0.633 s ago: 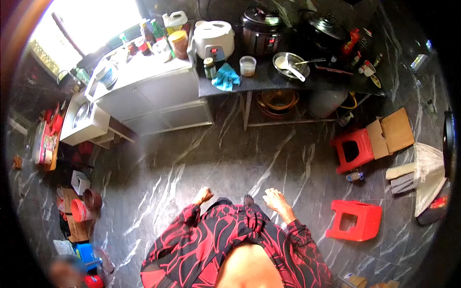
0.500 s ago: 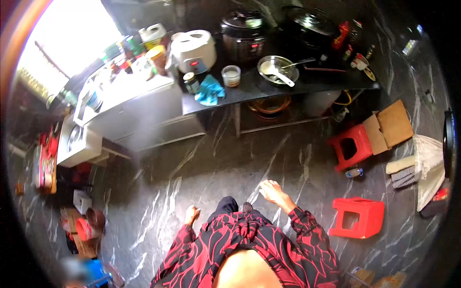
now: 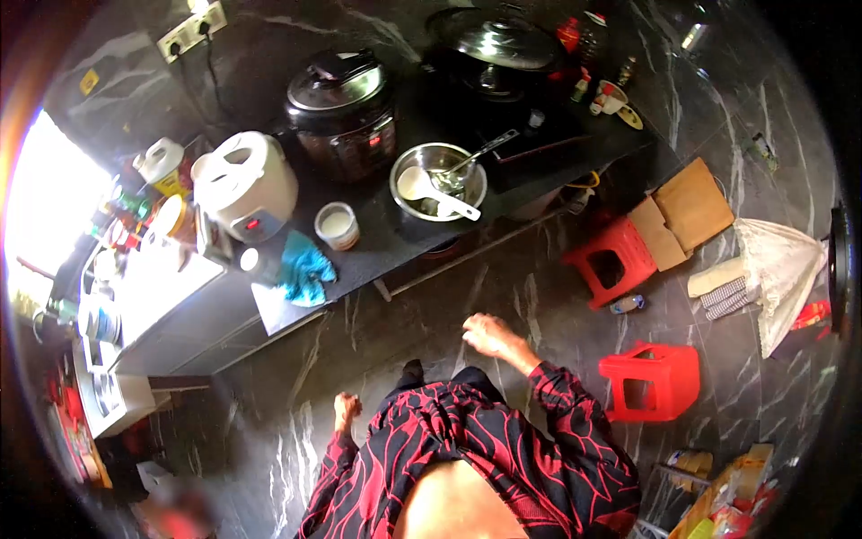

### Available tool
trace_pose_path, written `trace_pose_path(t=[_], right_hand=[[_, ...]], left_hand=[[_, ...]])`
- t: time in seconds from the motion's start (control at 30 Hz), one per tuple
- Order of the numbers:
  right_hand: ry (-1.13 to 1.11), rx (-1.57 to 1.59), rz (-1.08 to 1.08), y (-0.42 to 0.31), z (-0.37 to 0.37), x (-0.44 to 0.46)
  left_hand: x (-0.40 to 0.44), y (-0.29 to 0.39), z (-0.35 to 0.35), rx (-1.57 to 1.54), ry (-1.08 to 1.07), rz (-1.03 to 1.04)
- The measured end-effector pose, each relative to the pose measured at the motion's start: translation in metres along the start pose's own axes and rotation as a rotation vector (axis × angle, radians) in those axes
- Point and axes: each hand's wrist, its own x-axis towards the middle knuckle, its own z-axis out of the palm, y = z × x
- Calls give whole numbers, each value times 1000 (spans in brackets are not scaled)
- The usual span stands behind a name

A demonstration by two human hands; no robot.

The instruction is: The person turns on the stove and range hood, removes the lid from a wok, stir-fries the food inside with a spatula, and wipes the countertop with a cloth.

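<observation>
My left hand (image 3: 347,410) hangs low at my left side over the dark floor, its fingers curled in with nothing visible in them. In front of my right hip is my right hand (image 3: 495,338), fingers loosely bent and apart, holding nothing. Neither hand touches anything. Ahead on the black counter (image 3: 373,262) stands a steel bowl (image 3: 400,199) with a white ladle (image 3: 453,204) and a metal-handled utensil (image 3: 485,154) in it. A plastic cup (image 3: 338,227) with whitish contents and a blue cloth (image 3: 305,269) are to the bowl's left.
A white rice cooker (image 3: 247,184), a dark pressure cooker (image 3: 341,112) and a lidded pan (image 3: 503,49) stand along the wall. Red stools (image 3: 669,382) and an open cardboard box (image 3: 696,211) are on the floor at right. Bottles and jars crowd the left counter.
My body has moved closer to the counter and the view has turned, so the cookers and bowl sit further left. Both hands have swung slightly, still holding nothing visible.
</observation>
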Motion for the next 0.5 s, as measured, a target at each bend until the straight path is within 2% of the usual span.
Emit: trace_pose_path(t=[0.03, 0.07, 0.1, 0.13, 0.2, 0.23, 0.27, 0.33, 0.37, 0.43, 0.5], right_hand=[[84, -93, -104, 31, -9, 8], [163, -58, -81, 51, -32, 11], [223, -5, 79, 87, -43, 14], [239, 58, 190, 93, -71, 10], [304, 130, 305, 145, -96, 2], [338, 163, 344, 163, -111, 0], [361, 206, 386, 182, -117, -5], [310, 237, 414, 247, -138, -16], [282, 293, 450, 277, -146, -11], [242, 396, 521, 344, -157, -4], [377, 236, 443, 420, -157, 8]], left_hand=[[26, 42, 5, 468, -92, 231], [61, 53, 21, 552, -71, 437], [100, 56, 34, 640, -24, 644], [62, 134, 74, 370, 47, 142], [79, 164, 106, 433, -43, 270], [111, 146, 112, 414, 18, 410], [88, 175, 128, 300, -50, 295], [85, 159, 162, 277, -73, 260], [113, 127, 154, 557, -59, 427], [93, 88, 174, 360, -67, 143], [57, 68, 198, 206, 8, -82]])
